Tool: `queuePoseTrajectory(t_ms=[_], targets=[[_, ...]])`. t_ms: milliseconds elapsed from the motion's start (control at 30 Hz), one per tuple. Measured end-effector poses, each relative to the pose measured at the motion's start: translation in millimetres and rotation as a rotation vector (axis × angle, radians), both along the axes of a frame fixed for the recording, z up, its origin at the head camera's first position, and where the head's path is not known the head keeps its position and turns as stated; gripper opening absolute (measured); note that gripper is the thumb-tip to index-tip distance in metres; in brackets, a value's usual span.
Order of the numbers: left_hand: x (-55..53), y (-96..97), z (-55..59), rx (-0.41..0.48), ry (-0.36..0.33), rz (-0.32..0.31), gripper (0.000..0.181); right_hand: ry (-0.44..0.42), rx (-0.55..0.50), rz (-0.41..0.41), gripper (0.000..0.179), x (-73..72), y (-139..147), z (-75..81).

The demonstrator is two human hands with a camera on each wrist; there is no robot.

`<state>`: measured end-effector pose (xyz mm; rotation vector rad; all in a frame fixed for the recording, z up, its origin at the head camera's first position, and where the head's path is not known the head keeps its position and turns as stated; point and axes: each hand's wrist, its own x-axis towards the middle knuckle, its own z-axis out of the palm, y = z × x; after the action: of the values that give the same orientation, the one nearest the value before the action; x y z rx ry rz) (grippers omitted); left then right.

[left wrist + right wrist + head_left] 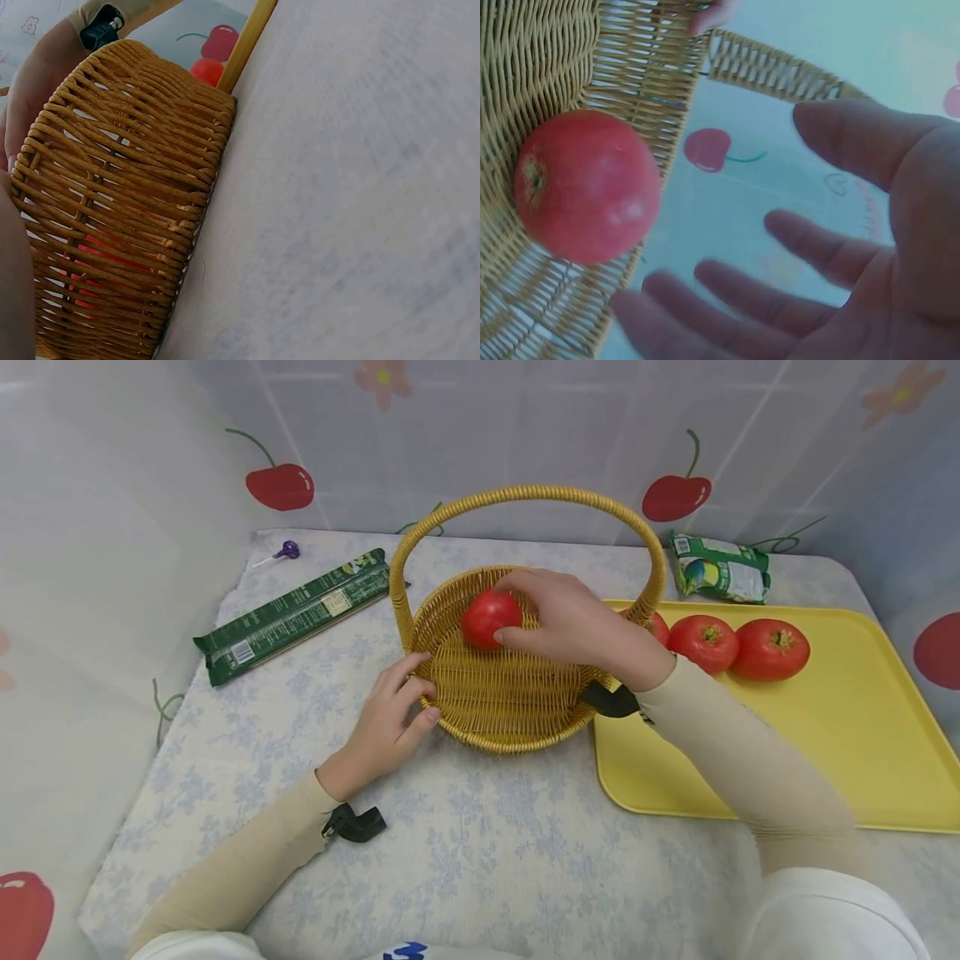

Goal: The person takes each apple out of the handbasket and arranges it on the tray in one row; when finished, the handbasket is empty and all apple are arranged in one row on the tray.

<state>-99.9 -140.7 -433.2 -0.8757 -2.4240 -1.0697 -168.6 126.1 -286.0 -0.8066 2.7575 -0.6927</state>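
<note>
A yellow wicker basket (517,693) with a tall arched handle stands at the middle of the table. Inside it, toward the back, lies a red apple (589,187). My right hand (558,618) is over the basket beside this apple; the right wrist view shows its fingers spread and apart from the fruit. With its fingers hooked over the near left rim, my left hand (390,718) holds the basket. The woven side (120,187) hides most of the apple in the left wrist view.
Right of the basket, a yellow tray (862,735) carries red apples (770,649) along its back left part. A green packet (720,568) lies behind the tray. Back left are a long green package (296,614) and a purple lollipop (287,550). A printed curtain (487,452) hangs behind.
</note>
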Motion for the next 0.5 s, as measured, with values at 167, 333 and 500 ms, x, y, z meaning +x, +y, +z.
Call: queuePoseTrajectory(t_ms=[167,333,500], targets=[[-0.1,0.4,0.1,0.001,0.009,-0.002,0.065,-0.088,0.086,-0.073,0.061,-17.2,-19,-6.7],[0.5,1.0,1.4,0.001,0.012,-0.002,0.066,-0.101,0.130,-0.116,0.067,-27.1,-34,-15.0],[0.2,0.8,1.2,0.001,0.012,-0.002,0.066,-0.044,0.160,-0.130,0.065,-35.3,-44,-29.1]])
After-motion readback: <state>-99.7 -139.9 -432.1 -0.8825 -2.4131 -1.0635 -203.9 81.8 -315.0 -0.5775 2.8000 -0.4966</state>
